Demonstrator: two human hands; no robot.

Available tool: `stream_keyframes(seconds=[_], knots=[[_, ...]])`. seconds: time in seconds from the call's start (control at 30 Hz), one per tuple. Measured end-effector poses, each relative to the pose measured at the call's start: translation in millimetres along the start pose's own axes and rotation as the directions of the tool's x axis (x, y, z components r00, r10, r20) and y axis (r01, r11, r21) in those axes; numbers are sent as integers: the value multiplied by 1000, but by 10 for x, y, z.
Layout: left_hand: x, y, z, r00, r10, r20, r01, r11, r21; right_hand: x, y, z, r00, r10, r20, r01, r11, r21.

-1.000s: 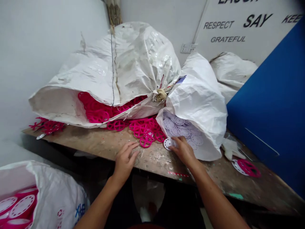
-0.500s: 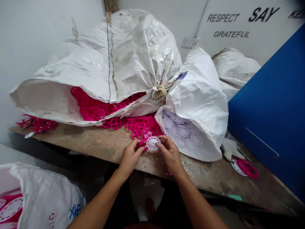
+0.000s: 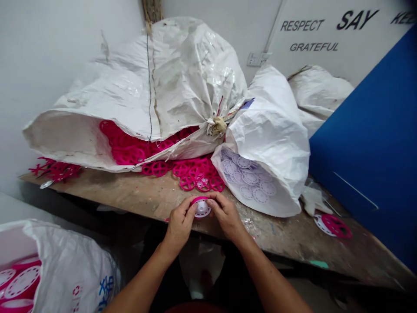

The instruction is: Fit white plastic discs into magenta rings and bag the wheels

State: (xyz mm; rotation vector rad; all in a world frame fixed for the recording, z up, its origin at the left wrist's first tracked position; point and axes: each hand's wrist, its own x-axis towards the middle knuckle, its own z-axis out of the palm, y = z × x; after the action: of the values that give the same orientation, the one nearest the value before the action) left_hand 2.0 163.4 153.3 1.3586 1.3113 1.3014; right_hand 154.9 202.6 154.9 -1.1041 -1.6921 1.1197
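We are holding a white perforated plastic disc (image 3: 202, 209) against a magenta plastic wheel (image 3: 198, 199) with our left hand (image 3: 180, 224) and right hand (image 3: 226, 217). Both hands are curling almost closed around the pair, gripping its rim from either side, just over the front edge of a scarred wooden workbench (image 3: 137, 193). Loose magenta spoked wheels (image 3: 198, 172) are lying on the bench beyond our hands, while white perforated discs (image 3: 249, 177) are filling the mouth of a white woven sack (image 3: 270, 143) just beside them. Paired white-and-magenta discs (image 3: 22, 281) are resting in another white woven sack (image 3: 71, 269) at our lower left.
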Motion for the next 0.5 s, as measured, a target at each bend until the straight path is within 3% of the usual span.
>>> stream_keyframes(seconds=[0.1, 0.2, 0.4, 0.47, 0.5], knots=[[-67, 41, 13, 997, -55, 48, 61, 991, -116, -18, -11, -12, 999, 34, -40, -30, 994, 109], [-150, 27, 17, 986, -143, 89, 159, 966, -206, -77, -41, 4, 999, 41, 31, -46, 978, 205], [-283, -18, 2, 981, -194, -30, 185, 963, -196, -216, -223, 160, 998, -34, 49, 30, 997, 74], [-386, 75, -145, 977, -202, -72, 181, 956, -229, -193, -299, 131, 993, -71, 96, 64, 996, 67], [-459, 157, -270, 971, -190, -145, 148, 954, -259, -172, -324, 64, 990, -89, 112, 83, 995, 58]])
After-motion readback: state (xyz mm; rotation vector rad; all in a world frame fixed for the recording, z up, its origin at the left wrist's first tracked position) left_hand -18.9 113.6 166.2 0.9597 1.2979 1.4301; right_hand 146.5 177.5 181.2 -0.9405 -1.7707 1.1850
